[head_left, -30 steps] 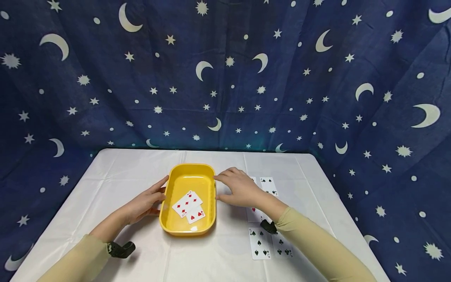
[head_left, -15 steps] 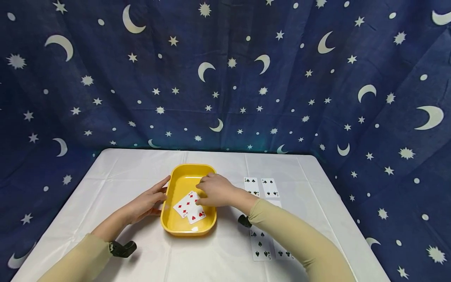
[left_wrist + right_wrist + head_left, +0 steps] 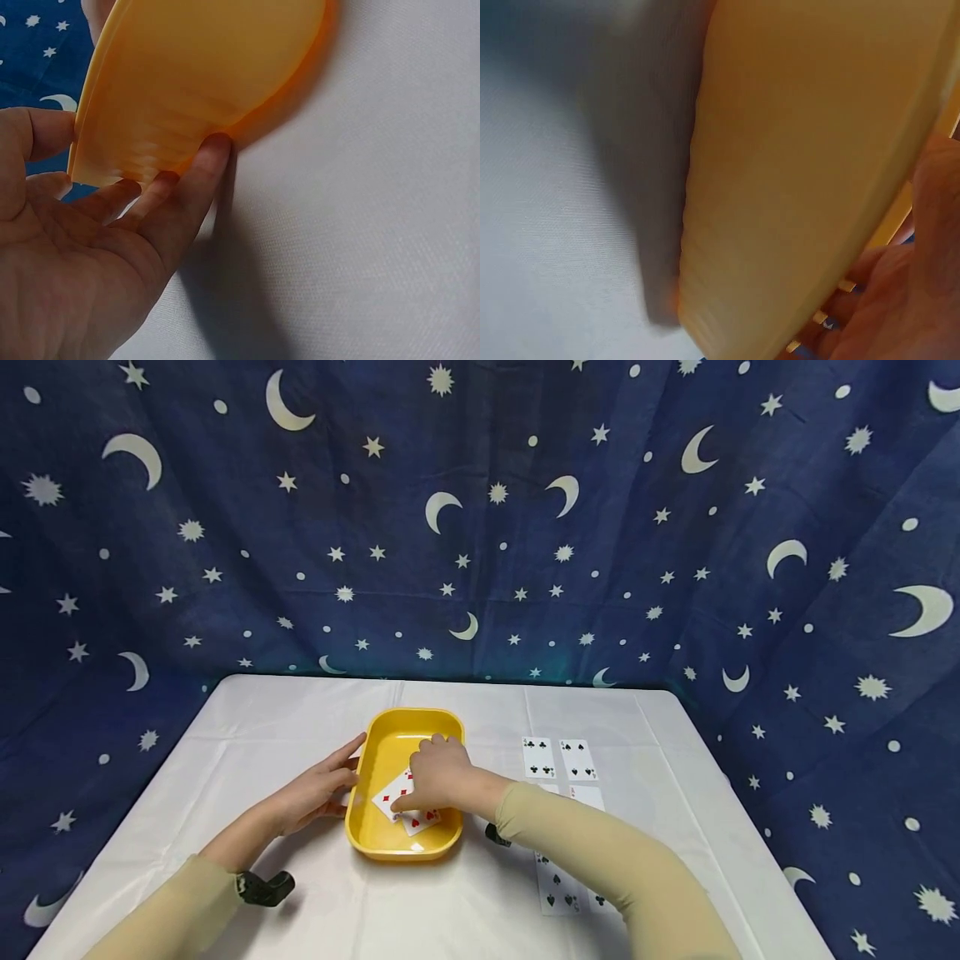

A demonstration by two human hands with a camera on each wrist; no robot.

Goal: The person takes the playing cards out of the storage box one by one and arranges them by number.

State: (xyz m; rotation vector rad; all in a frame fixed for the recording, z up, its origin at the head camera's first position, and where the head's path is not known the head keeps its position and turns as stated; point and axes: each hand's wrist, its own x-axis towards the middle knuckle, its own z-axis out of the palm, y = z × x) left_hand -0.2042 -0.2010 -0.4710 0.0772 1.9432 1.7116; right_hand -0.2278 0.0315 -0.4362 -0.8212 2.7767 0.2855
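I see the left hand (image 3: 318,793), fingers extended, touching the left side of the yellow tray (image 3: 405,855). Inside, two red-suit cards (image 3: 387,797) overlap, partly under the right hand (image 3: 439,775); from here I can't tell whether it grips one. Further right, other cards (image 3: 539,758) lie on the white tabletop (image 3: 277,727).

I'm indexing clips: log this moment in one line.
left hand: touching yellow rectangular tray; right hand: over red-suited white cards in tray; black-suited white cards: on white table

Head view looks fwd/down at yellow tray (image 3: 390,756) from above its near side, L & R wrist views face tray's L & R outer walls close up, tray in all 3.
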